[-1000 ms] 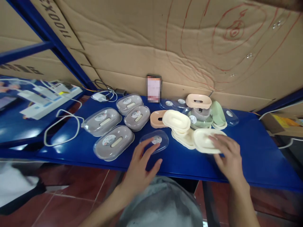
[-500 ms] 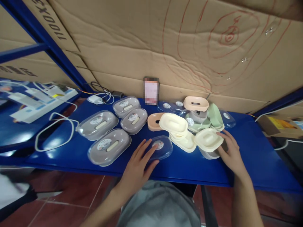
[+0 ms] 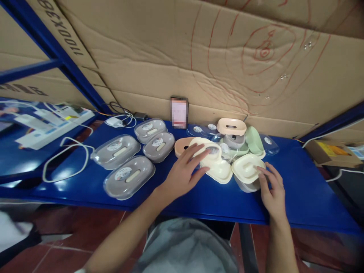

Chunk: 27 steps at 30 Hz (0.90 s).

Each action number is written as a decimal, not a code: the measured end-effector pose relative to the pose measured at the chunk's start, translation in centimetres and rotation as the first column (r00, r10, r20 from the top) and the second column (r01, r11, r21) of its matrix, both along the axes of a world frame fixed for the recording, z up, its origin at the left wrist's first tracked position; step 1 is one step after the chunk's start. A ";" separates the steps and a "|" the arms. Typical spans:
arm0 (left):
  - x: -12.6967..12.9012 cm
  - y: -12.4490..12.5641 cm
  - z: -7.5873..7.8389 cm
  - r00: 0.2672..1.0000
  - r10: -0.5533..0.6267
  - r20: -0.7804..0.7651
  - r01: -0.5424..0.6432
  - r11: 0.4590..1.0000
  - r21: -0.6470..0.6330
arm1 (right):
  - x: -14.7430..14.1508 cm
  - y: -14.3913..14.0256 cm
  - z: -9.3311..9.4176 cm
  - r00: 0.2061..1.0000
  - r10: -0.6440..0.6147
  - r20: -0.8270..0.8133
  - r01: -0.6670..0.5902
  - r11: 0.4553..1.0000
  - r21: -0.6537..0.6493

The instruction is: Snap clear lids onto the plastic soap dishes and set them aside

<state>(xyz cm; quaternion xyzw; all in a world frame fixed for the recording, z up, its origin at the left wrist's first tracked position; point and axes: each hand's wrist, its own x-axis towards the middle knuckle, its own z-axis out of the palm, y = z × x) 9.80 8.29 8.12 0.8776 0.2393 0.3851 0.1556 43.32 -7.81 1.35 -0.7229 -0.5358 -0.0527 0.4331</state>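
My left hand (image 3: pixel 186 170) reaches over the cream plastic pieces, fingers stretched forward and thumb apart. A clear lid (image 3: pixel 214 150) with a round sticker appears to be in its grasp, above the stacked cream trays (image 3: pixel 220 172); the fingers partly hide it. My right hand (image 3: pixel 272 187) is beside another cream tray (image 3: pixel 245 168), fingers loosely bent and apart, fingertips at its right rim. That tray rests on a greyish box (image 3: pixel 248 185). Behind the left fingers lies a peach slotted cover (image 3: pixel 179 147), partly covered.
Several grey soap-box-like cases (image 3: pixel 129 176) with clear lids stand on the left of the blue table (image 3: pixel 170 204). A peach cover (image 3: pixel 231 126), green pieces (image 3: pixel 254 140) and more clear lids (image 3: pixel 270 145) are at the back right. A phone (image 3: pixel 179 112) leans on the cardboard wall.
My left hand has moved right and away from me, and the clear lid that lay under it has left its spot. My right hand has pulled back slightly along the cream tray's rim.
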 end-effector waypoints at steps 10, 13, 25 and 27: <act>13.3 8.3 5.0 0.971 -0.031 -0.235 0.042 0.998 0.040 | 0.7 0.1 -0.7 0.999 0.038 -0.006 -0.038 0.999 0.030; 13.9 8.3 4.8 0.954 -0.028 -0.300 0.041 0.998 0.038 | 0.7 0.0 -0.6 0.999 0.038 -0.020 -0.038 0.999 0.021; -10.3 -2.4 1.1 0.841 0.417 -0.345 -0.390 0.909 0.147 | 0.1 -0.1 0.4 0.994 -0.020 0.105 0.015 0.999 0.052; -14.7 -3.7 -1.1 0.761 0.534 -0.369 -0.515 0.843 0.156 | -0.5 -0.2 0.8 0.984 -0.043 0.173 0.026 0.995 0.097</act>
